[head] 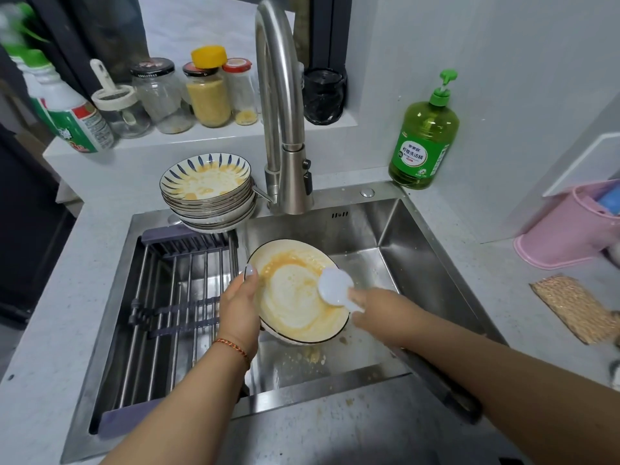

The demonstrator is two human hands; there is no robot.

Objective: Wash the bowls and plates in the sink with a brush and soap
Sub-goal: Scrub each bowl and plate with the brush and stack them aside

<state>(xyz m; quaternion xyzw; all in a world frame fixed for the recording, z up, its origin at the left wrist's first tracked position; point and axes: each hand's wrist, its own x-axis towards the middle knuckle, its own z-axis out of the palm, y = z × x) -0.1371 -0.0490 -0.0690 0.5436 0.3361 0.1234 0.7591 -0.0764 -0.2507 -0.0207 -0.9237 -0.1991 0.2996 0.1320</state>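
Note:
A white plate [295, 297] with a dark rim, smeared with yellow residue, is tilted over the steel sink [385, 236]. My left hand [240, 307] grips its left edge, thumb on the rim. My right hand [365, 305] holds a white round brush [335, 286], whose head lies on the plate's right side. A stack of dirty plates [208, 191], the top one with blue petals and yellow residue, stands at the sink's back left corner. A green bottle of dish soap [424, 135] with a pump stands on the counter at the back right.
A drying rack [174, 290] spans the sink's left half. The tall faucet [278, 105] arches above the sink's back edge. Jars [208, 92] line the shelf behind. On the right counter lie a pink basket [570, 226] and a woven pad [573, 308]. Yellow crumbs dot the sink floor.

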